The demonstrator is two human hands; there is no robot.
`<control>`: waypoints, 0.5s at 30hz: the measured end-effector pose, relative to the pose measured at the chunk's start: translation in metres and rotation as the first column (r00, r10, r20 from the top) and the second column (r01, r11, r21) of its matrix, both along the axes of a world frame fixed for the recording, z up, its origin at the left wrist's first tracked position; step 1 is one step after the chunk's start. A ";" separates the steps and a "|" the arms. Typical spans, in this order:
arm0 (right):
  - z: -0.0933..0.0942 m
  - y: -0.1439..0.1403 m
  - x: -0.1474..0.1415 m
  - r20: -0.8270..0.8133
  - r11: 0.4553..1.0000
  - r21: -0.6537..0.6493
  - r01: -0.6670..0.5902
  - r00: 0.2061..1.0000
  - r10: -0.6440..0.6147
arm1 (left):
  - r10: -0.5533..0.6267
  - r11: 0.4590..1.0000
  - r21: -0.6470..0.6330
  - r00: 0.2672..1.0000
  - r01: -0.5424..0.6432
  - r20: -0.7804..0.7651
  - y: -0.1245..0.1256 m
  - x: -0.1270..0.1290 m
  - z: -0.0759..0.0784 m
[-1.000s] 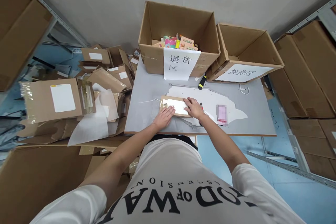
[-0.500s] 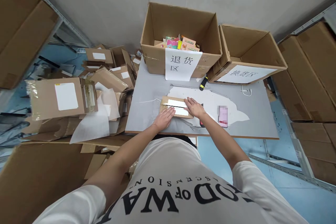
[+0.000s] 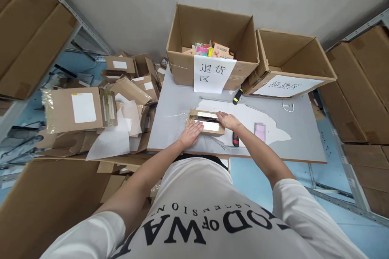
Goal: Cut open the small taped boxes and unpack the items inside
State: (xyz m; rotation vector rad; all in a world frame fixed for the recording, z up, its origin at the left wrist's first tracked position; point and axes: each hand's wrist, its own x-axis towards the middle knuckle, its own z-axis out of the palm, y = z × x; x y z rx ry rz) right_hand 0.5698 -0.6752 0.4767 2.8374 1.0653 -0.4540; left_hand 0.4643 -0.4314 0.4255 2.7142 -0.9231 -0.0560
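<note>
A small flat cardboard parcel (image 3: pixel 205 122) with a white label lies on the grey table (image 3: pixel 176 105), its top split along a dark seam into two flaps. My left hand (image 3: pixel 191 134) rests flat on the parcel's near left edge. My right hand (image 3: pixel 227 120) presses on its right end with the fingers at the far flap. A red-handled cutter (image 3: pixel 235 139) lies on the table just below my right wrist. A pink phone (image 3: pixel 260 132) lies right of it.
Two large open cartons stand at the table's back: one (image 3: pixel 212 40) with a paper sign and colourful packets, one (image 3: pixel 288 64) tilted at the right. A black-and-yellow tool (image 3: pixel 237 96) lies between them. A heap of opened parcels (image 3: pixel 115 101) fills the left; stacked cartons line the shelves.
The parcel's top has parted: the seam across the label has widened into a dark gap. My right hand has slid to the parcel's far right, uncovering the cutter.
</note>
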 end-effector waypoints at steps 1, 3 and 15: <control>0.001 0.000 0.001 -0.010 1.000 -0.003 -0.003 1.000 0.003 | -0.004 1.000 0.003 1.000 0.004 -0.005 0.001 0.001 0.000; 0.003 0.001 0.005 -0.039 1.000 -0.010 0.007 0.999 -0.008 | -0.014 1.000 0.009 1.000 0.014 -0.014 0.002 0.001 0.000; 0.011 -0.009 0.051 -0.263 0.891 0.237 0.387 0.909 -0.324 | -0.046 0.999 0.006 0.999 0.046 0.001 0.000 -0.005 -0.002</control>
